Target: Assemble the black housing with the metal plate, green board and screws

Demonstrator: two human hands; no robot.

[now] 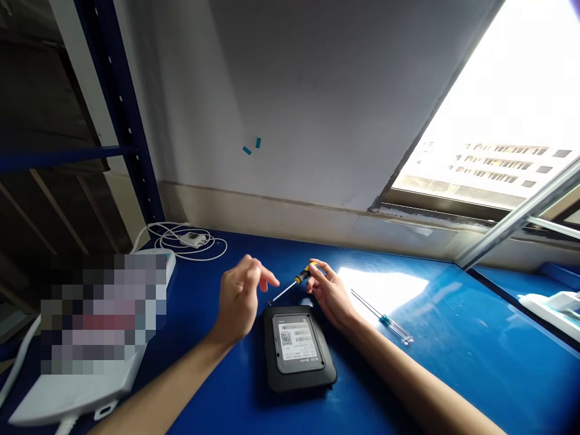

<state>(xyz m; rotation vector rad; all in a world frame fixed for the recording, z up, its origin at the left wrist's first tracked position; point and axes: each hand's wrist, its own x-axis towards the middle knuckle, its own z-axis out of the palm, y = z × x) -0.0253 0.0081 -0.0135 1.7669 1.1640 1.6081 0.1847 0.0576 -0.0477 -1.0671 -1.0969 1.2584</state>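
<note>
My right hand (330,290) is closed around the black and yellow handle of a screwdriver (302,275). Its thin metal shaft slants down to the left, and the tip is close to the far left corner of a flat black device (301,380). A tiny dark bit shows at the tip, too small to name. That device lies on the blue table with its white label and code facing up. My left hand (240,293) is raised left of the shaft, index finger stretched towards it and the other fingers bent. Nothing shows in it.
Two long, thin screwdrivers with clear handles (399,331) lie right of my right forearm. A white cable with a small box (194,240) is coiled at the back left. A white appliance (151,338), partly pixelated, stands at left. Wall and window are behind the blue table (453,350).
</note>
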